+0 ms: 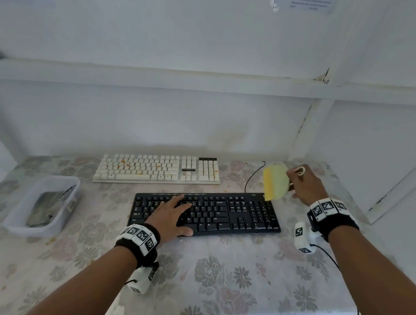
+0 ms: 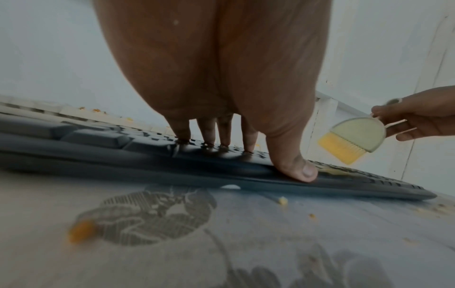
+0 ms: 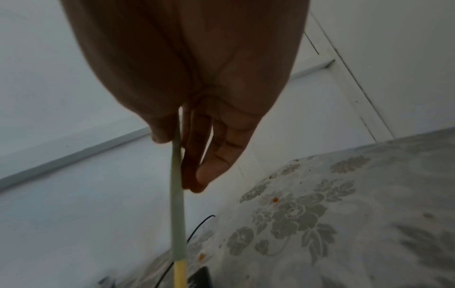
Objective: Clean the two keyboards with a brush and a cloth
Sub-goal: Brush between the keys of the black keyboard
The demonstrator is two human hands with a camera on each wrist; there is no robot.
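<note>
left hand [image 1: 173, 214] is lying flat, steadying the black keyboard [image 1: 221, 214]; right hand [image 1: 303, 185] fingers are pinching the brush [image 1: 275, 182] — best sweeping crumbs toward the tabletop's right edge.

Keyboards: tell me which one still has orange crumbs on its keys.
The white keyboard, farther back by the wall; the black keyboard under the left hand looks crumb-free from the head view.

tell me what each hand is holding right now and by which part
The right hand pinches the brush by its small handle, bristles hanging above the black keyboard's right end. The left hand holds nothing; it rests flat on that keyboard.
</note>
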